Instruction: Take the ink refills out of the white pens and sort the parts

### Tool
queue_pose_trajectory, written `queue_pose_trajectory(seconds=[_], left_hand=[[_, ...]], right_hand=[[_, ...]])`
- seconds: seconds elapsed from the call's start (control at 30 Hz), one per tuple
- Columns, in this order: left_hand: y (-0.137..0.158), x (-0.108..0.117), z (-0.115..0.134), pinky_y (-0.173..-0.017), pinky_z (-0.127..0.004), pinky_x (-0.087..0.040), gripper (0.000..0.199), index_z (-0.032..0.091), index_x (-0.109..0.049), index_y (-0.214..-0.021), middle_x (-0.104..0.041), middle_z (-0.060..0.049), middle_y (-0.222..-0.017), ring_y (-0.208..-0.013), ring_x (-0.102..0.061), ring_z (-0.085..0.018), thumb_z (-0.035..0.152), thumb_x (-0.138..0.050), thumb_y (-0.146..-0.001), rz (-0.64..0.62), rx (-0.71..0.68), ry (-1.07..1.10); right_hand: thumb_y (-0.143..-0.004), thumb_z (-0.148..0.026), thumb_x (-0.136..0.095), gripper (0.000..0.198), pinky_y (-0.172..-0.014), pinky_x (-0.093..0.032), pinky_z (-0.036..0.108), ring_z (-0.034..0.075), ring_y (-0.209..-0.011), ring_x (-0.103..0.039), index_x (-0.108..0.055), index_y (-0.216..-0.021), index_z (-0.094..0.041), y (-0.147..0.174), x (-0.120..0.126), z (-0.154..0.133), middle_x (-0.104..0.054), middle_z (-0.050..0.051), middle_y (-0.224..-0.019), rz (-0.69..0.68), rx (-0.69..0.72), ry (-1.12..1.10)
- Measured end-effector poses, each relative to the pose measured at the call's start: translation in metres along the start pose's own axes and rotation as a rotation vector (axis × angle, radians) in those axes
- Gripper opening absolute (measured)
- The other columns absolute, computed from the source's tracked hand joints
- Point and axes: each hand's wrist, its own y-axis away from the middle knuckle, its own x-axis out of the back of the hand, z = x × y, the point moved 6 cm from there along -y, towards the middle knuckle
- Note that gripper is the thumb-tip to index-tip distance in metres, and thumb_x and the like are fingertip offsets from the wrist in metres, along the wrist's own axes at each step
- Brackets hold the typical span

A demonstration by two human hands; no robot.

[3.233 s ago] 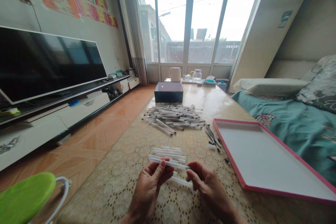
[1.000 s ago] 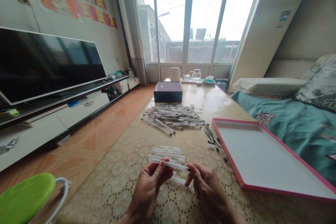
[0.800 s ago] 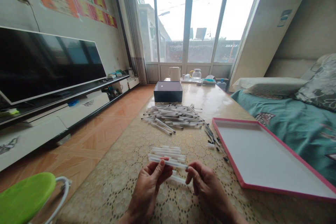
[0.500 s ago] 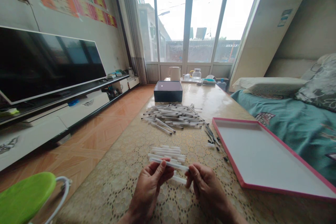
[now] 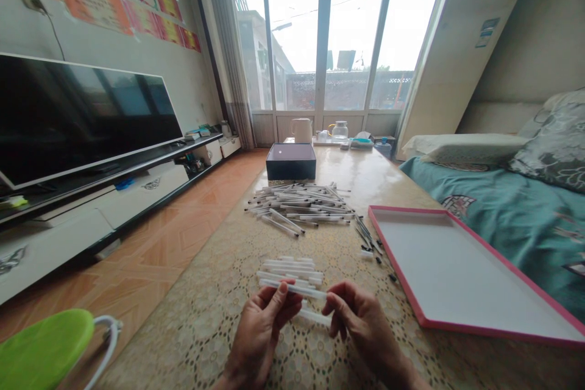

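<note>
My left hand [image 5: 262,320] pinches a white translucent pen barrel [image 5: 305,290] between thumb and fingers, low over the table. At the barrel's right end, the bent fingertips of my right hand [image 5: 359,315] close on it; whether they also grip a small part there is hidden. Just beyond lies a small group of similar white barrels [image 5: 287,268] laid side by side. One more barrel [image 5: 314,316] shows beneath, between my hands. Farther off spreads a heap of white pens with dark tips [image 5: 297,202]. Right of it are thin dark refills [image 5: 364,233] and small black caps [image 5: 392,278].
A shallow pink-rimmed tray [image 5: 423,322] lies on the right of the patterned table [image 5: 201,317]. Behind the heap stands a dark box [image 5: 291,169]. A kettle [image 5: 301,130] and a glass jug [image 5: 340,129] are at the far end. A green stool [image 5: 46,347] stands lower left.
My right hand's fingers have lifted and opened slightly around the barrel's right end. My left hand keeps its hold; the view has shifted a little.
</note>
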Motion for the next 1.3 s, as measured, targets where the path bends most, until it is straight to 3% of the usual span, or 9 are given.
queue_pose_trajectory(seconds=[0.2, 0.53, 0.73, 0.83, 0.97, 1.03, 1.13, 1.3], left_hand=[[0.000, 0.000, 0.002, -0.067, -0.023, -0.056, 0.024, 0.012, -0.073, -0.078, -0.073, -0.006, -0.072, -0.068, -0.068, -0.016, 0.026, -0.079, -0.059, 0.000, -0.018, -0.005], [-0.002, 0.004, 0.000, -0.067, -0.024, -0.057, 0.020, 0.012, -0.072, -0.077, -0.073, -0.007, -0.073, -0.068, -0.068, -0.017, 0.023, -0.079, -0.061, 0.026, -0.008, -0.001], [-0.003, 0.006, 0.004, -0.066, -0.024, -0.057, 0.014, 0.010, -0.071, -0.080, -0.073, -0.007, -0.071, -0.066, -0.068, -0.016, 0.017, -0.073, -0.068, 0.029, -0.013, 0.002], [-0.010, 0.015, 0.021, -0.061, -0.022, -0.057, 0.007, 0.010, -0.069, -0.079, -0.072, -0.006, -0.067, -0.061, -0.068, -0.014, 0.012, -0.068, -0.072, 0.084, -0.069, 0.033], [-0.019, 0.035, 0.049, -0.058, -0.020, -0.056, 0.008, 0.013, -0.066, -0.076, -0.071, -0.003, -0.064, -0.057, -0.067, -0.011, 0.007, -0.060, -0.077, 0.212, -0.229, 0.098], [-0.019, 0.036, 0.053, -0.055, -0.020, -0.056, 0.005, 0.013, -0.064, -0.077, -0.070, -0.001, -0.061, -0.055, -0.067, -0.011, 0.009, -0.062, -0.076, 0.207, -0.242, 0.045], [-0.015, 0.026, 0.041, -0.050, -0.019, -0.054, 0.011, 0.014, -0.061, -0.078, -0.068, -0.001, -0.060, -0.053, -0.065, -0.012, 0.015, -0.069, -0.071, 0.130, -0.164, -0.127], [-0.013, 0.016, 0.011, -0.053, -0.026, -0.056, 0.032, 0.012, -0.059, -0.086, -0.068, -0.004, -0.063, -0.056, -0.067, -0.017, 0.029, -0.075, -0.064, 0.026, -0.090, -0.326]], right_hand=[[-0.079, -0.042, -0.060, 0.029, -0.042, -0.040, 0.019, 0.008, -0.044, -0.052, -0.061, -0.085, -0.014, -0.002, 0.000, -0.003, -0.061, 0.001, -0.065, -0.006, -0.003, -0.033], [-0.083, -0.043, -0.053, 0.030, -0.041, -0.037, 0.020, 0.008, -0.043, -0.047, -0.059, -0.076, -0.014, 0.000, 0.001, -0.006, -0.058, 0.000, -0.062, -0.030, -0.012, 0.127], [-0.082, -0.028, -0.051, 0.018, -0.044, -0.025, 0.020, 0.008, -0.047, -0.033, -0.054, -0.068, -0.017, 0.002, 0.007, -0.016, -0.035, -0.007, -0.052, 0.049, 0.085, 0.353], [-0.079, -0.023, -0.050, 0.015, -0.045, -0.024, 0.021, 0.009, -0.048, -0.031, -0.052, -0.066, -0.018, 0.001, 0.019, -0.025, -0.034, -0.007, -0.053, 0.030, 0.086, 0.429], [-0.076, -0.023, -0.050, 0.015, -0.046, -0.028, 0.022, 0.011, -0.050, -0.037, -0.050, -0.061, -0.020, -0.003, 0.057, -0.043, -0.040, -0.005, -0.054, 0.016, 0.108, 0.581], [-0.076, -0.025, -0.050, 0.017, -0.047, -0.031, 0.023, 0.012, -0.050, -0.041, -0.049, -0.059, -0.020, -0.006, 0.082, -0.049, -0.042, -0.005, -0.052, 0.091, 0.102, 0.722], [-0.077, -0.030, -0.049, 0.019, -0.051, -0.036, 0.024, 0.014, -0.052, -0.051, -0.050, -0.061, -0.021, -0.015, 0.115, -0.053, -0.051, -0.003, -0.052, 0.319, 0.026, 0.982], [-0.081, -0.031, -0.046, 0.018, -0.053, -0.041, 0.028, 0.024, -0.063, -0.065, -0.057, -0.076, -0.017, -0.044, 0.131, -0.044, -0.065, 0.009, -0.062, 0.539, -0.153, 1.333]])
